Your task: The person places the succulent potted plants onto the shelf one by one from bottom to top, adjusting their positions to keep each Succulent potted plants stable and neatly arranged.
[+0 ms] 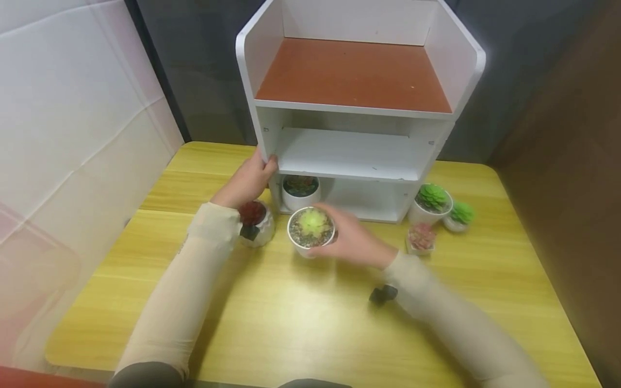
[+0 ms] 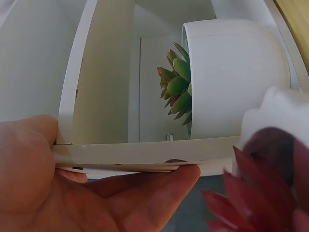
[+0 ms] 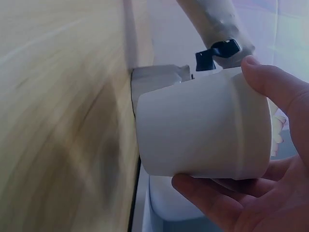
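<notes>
My right hand [image 1: 356, 240] grips a white-potted yellow-green succulent [image 1: 312, 229] in front of the shelf unit, thumb and fingers round the pot. In the right wrist view the white pot [image 3: 203, 128] is tilted, its base close to the tabletop. At the left side panel of the white shelf unit [image 1: 354, 108], my left hand [image 1: 248, 180] holds the panel's edge, fingers along its outer face. Inside the bottom compartment, at the left, stands another white-potted succulent [image 1: 295, 201], green with reddish tips. A dark red succulent [image 1: 259, 229] in a whitish pot sits beside my left wrist.
Right of the shelf unit stand a large green potted succulent [image 1: 429, 205], a smaller green one [image 1: 458, 218] and a pink one [image 1: 421, 238] in a square pot. All rest on the yellow wooden table [image 1: 291, 334]. A brown panel [image 1: 558, 161] borders the right, a whitish sheet [image 1: 73, 134] the left.
</notes>
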A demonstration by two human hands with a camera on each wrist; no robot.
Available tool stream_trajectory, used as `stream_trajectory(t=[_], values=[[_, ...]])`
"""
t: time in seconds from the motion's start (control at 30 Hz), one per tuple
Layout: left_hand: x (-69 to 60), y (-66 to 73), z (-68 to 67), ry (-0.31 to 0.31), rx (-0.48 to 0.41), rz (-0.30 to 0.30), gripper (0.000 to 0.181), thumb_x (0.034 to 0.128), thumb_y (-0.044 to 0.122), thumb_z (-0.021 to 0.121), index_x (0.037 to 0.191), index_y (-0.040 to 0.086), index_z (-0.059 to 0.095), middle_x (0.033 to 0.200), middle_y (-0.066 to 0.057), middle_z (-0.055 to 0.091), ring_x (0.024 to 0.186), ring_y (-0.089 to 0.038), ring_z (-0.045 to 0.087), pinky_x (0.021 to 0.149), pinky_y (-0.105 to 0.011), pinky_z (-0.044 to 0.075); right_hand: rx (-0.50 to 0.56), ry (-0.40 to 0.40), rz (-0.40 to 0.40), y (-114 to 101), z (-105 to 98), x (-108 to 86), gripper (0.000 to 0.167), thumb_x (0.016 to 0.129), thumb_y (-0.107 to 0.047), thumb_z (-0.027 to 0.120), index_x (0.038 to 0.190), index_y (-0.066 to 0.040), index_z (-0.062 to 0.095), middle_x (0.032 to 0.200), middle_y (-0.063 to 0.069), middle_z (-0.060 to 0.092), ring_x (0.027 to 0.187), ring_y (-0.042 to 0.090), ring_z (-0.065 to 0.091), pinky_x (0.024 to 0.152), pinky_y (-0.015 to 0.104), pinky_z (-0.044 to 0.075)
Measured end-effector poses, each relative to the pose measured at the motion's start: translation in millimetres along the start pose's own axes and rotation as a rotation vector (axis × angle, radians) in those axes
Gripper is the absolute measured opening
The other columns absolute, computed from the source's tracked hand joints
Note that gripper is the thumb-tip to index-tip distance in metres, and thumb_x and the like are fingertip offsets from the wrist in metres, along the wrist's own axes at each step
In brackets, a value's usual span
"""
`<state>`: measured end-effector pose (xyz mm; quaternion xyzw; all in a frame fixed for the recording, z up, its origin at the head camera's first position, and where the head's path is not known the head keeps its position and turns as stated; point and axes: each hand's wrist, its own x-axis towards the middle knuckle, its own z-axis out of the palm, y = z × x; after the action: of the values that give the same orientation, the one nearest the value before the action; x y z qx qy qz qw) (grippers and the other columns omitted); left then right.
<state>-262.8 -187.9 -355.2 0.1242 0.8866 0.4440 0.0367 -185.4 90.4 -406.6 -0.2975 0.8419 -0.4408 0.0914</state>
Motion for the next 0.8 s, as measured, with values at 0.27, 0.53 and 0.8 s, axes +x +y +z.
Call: stream_trajectory(t=[0.27,0.53,0.8], values=[[0.2,0.5,-0.4,0.001,0.016,-0.006,0.067,0.1167,0.038,0.039,0.174,0.021,0.008,0.168,-0.020,0.038,0.135,-0.038,0.055,0.102,-0.059,0.054,-0.033,0.008,0.051,-1.6,-17.2,-14.6,0.113,0.076,-0.040,0.100,0.167,-0.010,0.040,0.159,0.012,0.053,0.140,0.033,0.055,0.114,0.060,0.044],[1.4,1.1,0.3,0.003,0.024,-0.007,0.066,0.1169,0.037,0.039,0.173,0.019,0.009,0.165,-0.022,0.041,0.130,-0.039,0.057,0.100,-0.059,0.055,-0.050,0.026,0.039,-2.1,-28.1,-25.0,0.111,0.077,-0.040,0.100,0.167,-0.015,0.041,0.155,0.013,0.057,0.135,0.034,0.058,0.109,0.062,0.048],[-0.7,2.0,-0.6,0.001,0.024,-0.015,0.067,0.1169,0.039,0.040,0.174,0.022,0.008,0.166,-0.020,0.039,0.130,-0.039,0.056,0.102,-0.059,0.054,-0.054,0.037,0.031,-0.2,-32.8,-29.7,0.110,0.077,-0.040,0.100,0.166,-0.012,0.042,0.155,0.013,0.057,0.136,0.033,0.058,0.111,0.058,0.048]])
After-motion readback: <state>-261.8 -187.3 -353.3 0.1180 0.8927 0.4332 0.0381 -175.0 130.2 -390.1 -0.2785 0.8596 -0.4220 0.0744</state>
